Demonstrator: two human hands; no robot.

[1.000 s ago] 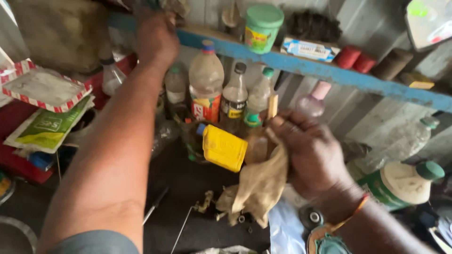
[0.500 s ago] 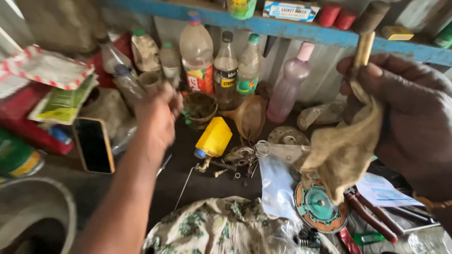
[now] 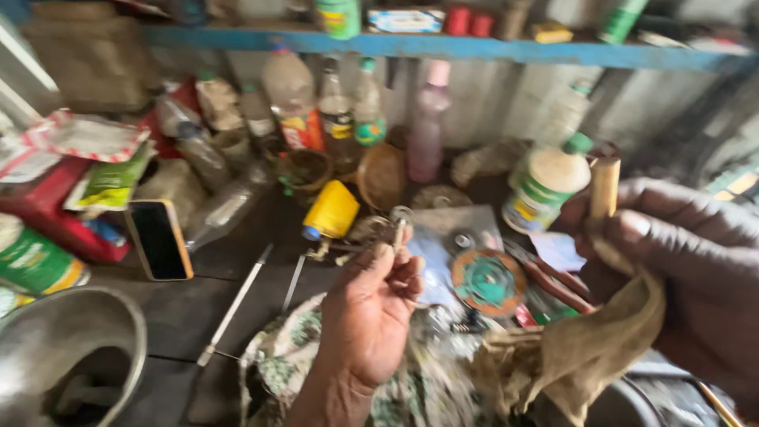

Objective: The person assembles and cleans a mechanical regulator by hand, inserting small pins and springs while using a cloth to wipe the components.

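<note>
Centrally, the left hand point(image 3: 371, 304) was raised palm-up above the desk point(image 3: 190, 308), its fingers pinched shut on a small metal ring part point(image 3: 399, 217) held at the fingertips; the part was blurred, so its exact kind could not be told. The right hand point(image 3: 688, 269) sat at the right edge of view, closed around a short tan wooden stick point(image 3: 605, 188) that stood upright out of the grip, together with a dirty brown rag point(image 3: 577, 356) that hung down from the same fist.

Below the left hand lay a patterned green-and-white cloth point(image 3: 292, 356). Just beyond the fingertips a yellow spool point(image 3: 332, 209) lay on its side, with a round green-and-orange disc point(image 3: 486, 282) to its right. A thin metal rod point(image 3: 233, 304) lay slantwise on the dark desk, left of the hand. A phone point(image 3: 158, 239) with a dark screen and orange edge leaned near a red box point(image 3: 47, 209) on the left. A metal bowl point(image 3: 55, 340) filled the lower left corner.

Several plastic bottles point(image 3: 292, 95) stood in a row at the back, under a blue shelf point(image 3: 474, 49). A white bottle with a green cap point(image 3: 545, 186) lay tilted, near the right hand's stick.
</note>
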